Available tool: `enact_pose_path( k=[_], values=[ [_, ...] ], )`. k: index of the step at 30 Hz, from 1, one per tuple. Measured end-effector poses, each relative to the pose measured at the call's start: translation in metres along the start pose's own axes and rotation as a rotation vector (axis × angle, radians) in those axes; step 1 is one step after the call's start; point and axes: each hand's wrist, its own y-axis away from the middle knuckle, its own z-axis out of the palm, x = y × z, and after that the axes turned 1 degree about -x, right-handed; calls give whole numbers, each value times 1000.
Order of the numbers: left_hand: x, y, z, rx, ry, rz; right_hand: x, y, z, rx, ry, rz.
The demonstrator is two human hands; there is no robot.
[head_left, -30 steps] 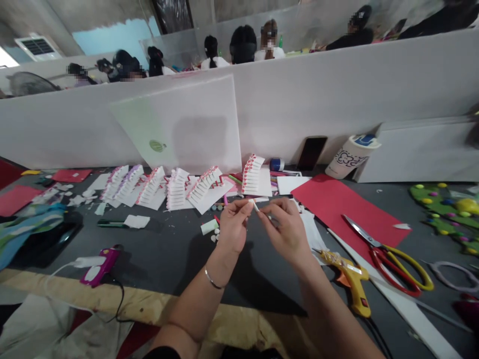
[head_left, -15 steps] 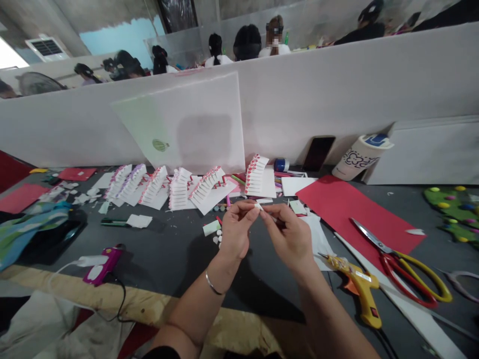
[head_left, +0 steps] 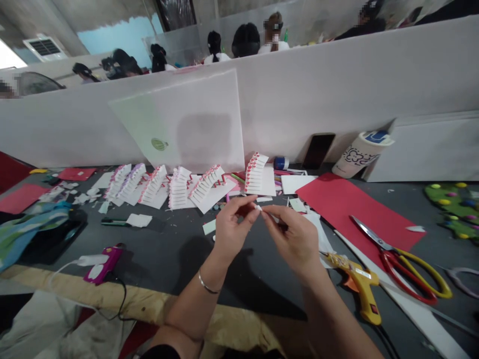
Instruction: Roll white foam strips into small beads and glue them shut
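Over the middle of the dark table, my left hand [head_left: 235, 224] and my right hand [head_left: 294, 232] meet at the fingertips. Between them they pinch a small white piece [head_left: 258, 207], possibly paper or foam; its exact kind is too small to make out. Both hands are closed on it, thumbs against forefingers. Behind them stands a white card with a fanned row of red-tipped strips [head_left: 255, 174]. A pale green slip [head_left: 209, 227] lies just left of my left hand, partly covered by it.
Several more fanned cards [head_left: 179, 189] line the back left. On the right are a yellow glue gun [head_left: 355, 284], scissors [head_left: 396, 264], red sheet [head_left: 348, 209], a tilted cup [head_left: 361, 155] and a phone [head_left: 318, 151]. A purple power socket [head_left: 104, 265] sits at the front left. People sit beyond the partition [head_left: 299, 94].
My left hand has shifted slightly left and its forefinger has lifted off a little. The right hand has moved slightly right. The white piece stays pinched between them.
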Motion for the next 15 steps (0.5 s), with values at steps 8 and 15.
enact_pose_path(
  k=[8,15],
  values=[
    [0,4,-2,49,-281,171,-6,-1,0,2,-34,48],
    [-9,3,0,90,-294,113,-6,0,2,-12,-85,114]
  ],
)
